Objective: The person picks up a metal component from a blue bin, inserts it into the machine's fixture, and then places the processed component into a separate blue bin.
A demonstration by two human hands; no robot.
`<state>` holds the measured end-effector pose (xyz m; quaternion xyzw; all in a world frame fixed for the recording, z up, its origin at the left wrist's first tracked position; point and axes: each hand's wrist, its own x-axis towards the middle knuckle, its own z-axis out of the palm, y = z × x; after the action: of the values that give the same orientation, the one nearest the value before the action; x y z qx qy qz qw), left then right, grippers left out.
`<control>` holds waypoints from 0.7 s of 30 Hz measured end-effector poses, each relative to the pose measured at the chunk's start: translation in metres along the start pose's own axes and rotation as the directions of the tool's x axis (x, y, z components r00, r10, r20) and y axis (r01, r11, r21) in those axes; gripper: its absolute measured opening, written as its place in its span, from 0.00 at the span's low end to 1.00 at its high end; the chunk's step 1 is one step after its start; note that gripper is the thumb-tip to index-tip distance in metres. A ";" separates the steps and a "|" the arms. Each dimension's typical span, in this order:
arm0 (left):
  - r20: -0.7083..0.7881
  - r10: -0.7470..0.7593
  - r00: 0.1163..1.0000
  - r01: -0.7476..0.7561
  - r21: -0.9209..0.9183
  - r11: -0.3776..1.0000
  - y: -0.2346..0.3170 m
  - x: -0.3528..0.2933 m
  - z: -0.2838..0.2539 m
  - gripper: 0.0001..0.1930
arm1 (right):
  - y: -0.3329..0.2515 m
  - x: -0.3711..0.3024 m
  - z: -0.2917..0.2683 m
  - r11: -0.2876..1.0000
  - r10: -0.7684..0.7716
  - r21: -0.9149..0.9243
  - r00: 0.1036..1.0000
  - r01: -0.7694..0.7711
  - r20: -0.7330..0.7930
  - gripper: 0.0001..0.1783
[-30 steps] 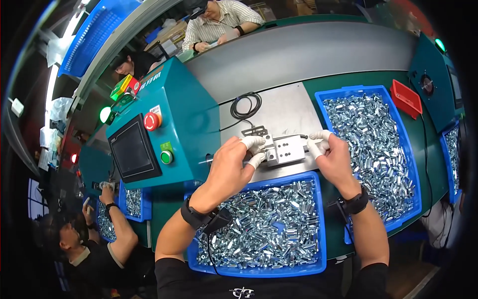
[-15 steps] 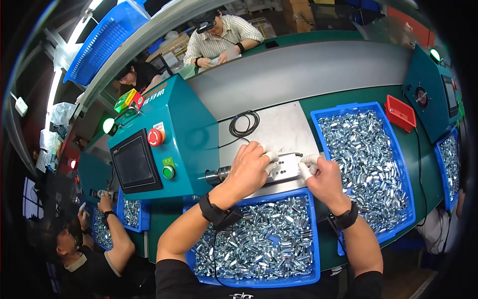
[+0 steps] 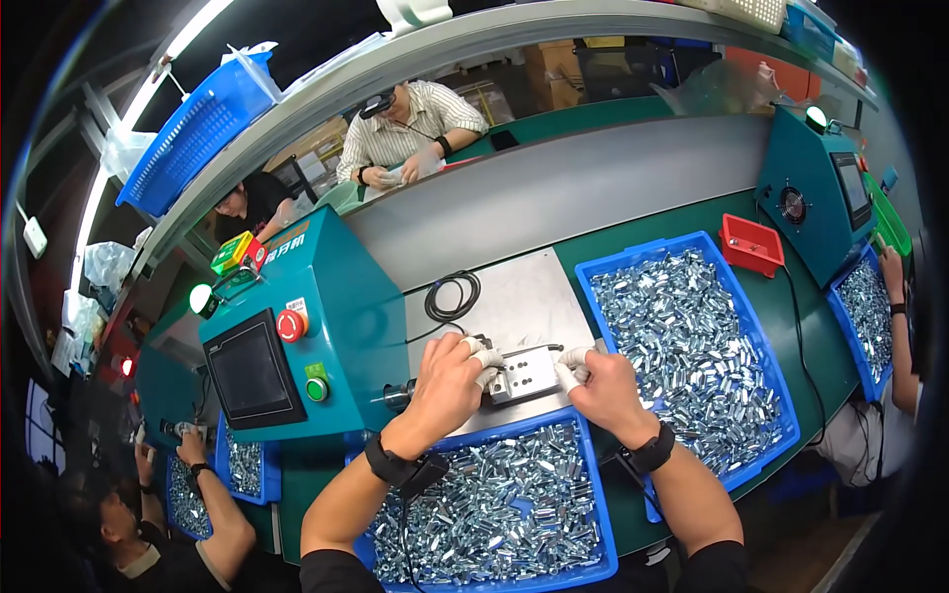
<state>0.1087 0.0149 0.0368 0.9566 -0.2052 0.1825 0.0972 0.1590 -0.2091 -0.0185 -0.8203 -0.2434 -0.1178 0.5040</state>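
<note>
A silver metal block fixture (image 3: 530, 373) with small dark holes in its face sits on a steel plate (image 3: 541, 287), between my hands. My left hand (image 3: 453, 378) is at the block's left end, its fingertips in white covers and pressed together; whatever is in them is hidden. My right hand (image 3: 605, 391), its fingertips covered too, pinches at the block's right end, on something too small to make out. A metal spindle (image 3: 397, 396) of the teal machine (image 3: 346, 326) points toward the block, partly behind my left hand. Below my hands is a blue tray (image 3: 605, 514) of shiny hex metal pieces (image 3: 494, 504).
Another blue tray (image 3: 788, 415) of such pieces stands to the right, near a small red bin (image 3: 751, 245). The machine bears a red stop button (image 3: 291, 325) and a dark screen (image 3: 252, 371). A coiled black cable (image 3: 452, 296) lies on the plate. Co-workers sit left, right and across.
The view has shifted, so the bench appears lower and farther left. Both my hands remain at the block's ends. A co-worker's arm now shows at the far right tray.
</note>
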 end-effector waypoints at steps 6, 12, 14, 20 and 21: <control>0.032 -0.056 0.998 0.057 -0.007 0.998 0.003 -0.005 -0.001 0.14 | 0.002 -0.001 -0.003 0.999 -0.028 -0.017 1.000 0.028 0.005 0.07; 0.010 0.061 0.998 -0.062 0.012 0.998 0.002 -0.005 -0.005 0.16 | -0.002 0.005 -0.003 1.000 -0.021 0.001 1.000 0.021 0.011 0.06; -0.021 0.038 0.999 -0.035 0.134 0.990 0.012 -0.011 -0.012 0.17 | -0.006 0.006 -0.001 1.000 -0.006 -0.025 0.999 0.007 0.046 0.06; 0.003 -0.031 1.000 0.031 -0.253 0.967 0.065 -0.052 -0.001 0.16 | -0.002 0.000 -0.005 0.986 0.141 0.065 0.972 -0.156 0.187 0.09; -0.018 -0.028 0.999 0.023 -0.261 0.965 0.071 -0.064 0.006 0.16 | -0.005 -0.002 -0.002 0.979 0.081 0.160 0.966 -0.123 0.245 0.10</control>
<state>0.0264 -0.0273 0.0140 0.9361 -0.2140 0.1629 0.2266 0.1544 -0.2096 -0.0145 -0.7927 -0.2685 0.0291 0.5465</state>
